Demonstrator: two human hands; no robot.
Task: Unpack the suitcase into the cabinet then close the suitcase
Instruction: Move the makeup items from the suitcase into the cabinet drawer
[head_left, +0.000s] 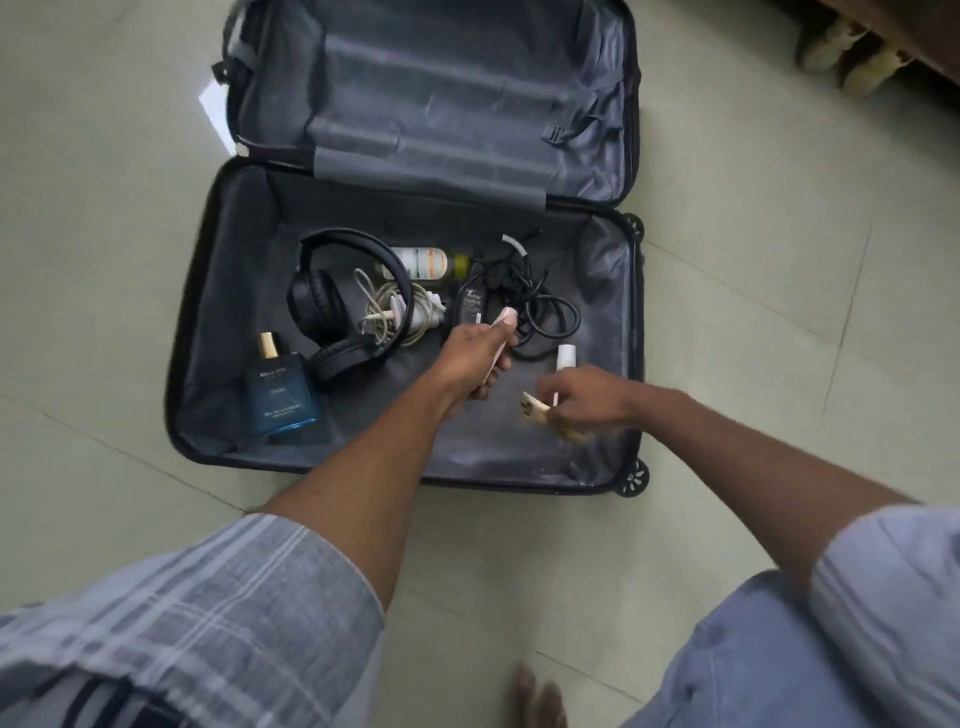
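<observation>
Head view, suitcase (208, 291): it lies fully open on the tiled floor (779, 322); the lid half is far from the person, the filled half is near.
Left hand (475, 358): the fingers are curled around a pale pink tube (503, 325), inside the near half.
Right hand (587, 397): the fingers pinch a small beige item (535, 408), which is blurred; a white tube (565, 358) shows just behind the hand, and I cannot tell if the hand holds it.
Left part of near half: black headphones (332, 306), a blue cologne bottle (280, 389), a white coiled cable (395, 312).
Middle part: a clear bottle (421, 262), a black power adapter (472, 304) with tangled black cord (545, 312).
</observation>
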